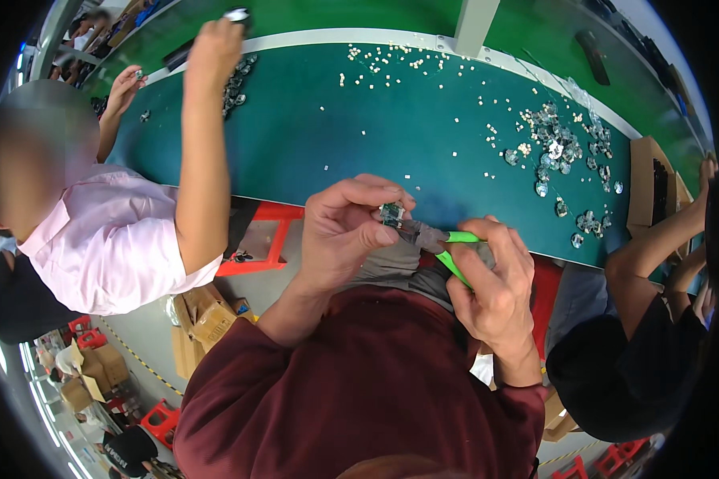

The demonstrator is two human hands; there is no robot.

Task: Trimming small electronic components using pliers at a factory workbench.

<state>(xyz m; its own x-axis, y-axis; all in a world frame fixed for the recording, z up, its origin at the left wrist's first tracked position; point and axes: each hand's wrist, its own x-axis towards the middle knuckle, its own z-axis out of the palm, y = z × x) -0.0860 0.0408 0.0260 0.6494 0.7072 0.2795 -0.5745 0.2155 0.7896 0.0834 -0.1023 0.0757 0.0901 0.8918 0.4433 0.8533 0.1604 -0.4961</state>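
Between the thumb and fingers of my left hand (pixel 347 227) is a small electronic part (pixel 391 214) with a green board and shiny metal. My right hand (pixel 495 279) is closed round the bright green handles of a pair of pliers (pixel 427 237). The grey head of the pliers points left and meets the right side of the part; whether the jaws touch it or grip a piece of it is too small to tell. Both hands are held in front of my body, at the near edge of the green table (pixel 295 152).
Small pale pieces (pixel 399 60) lie scattered over the table's far side. At the right is a pile of shiny parts (pixel 555 148), beside a cardboard box (pixel 647 184). A person in a pink shirt (pixel 116 239) works at my left; another person (pixel 631 351) sits at my right.
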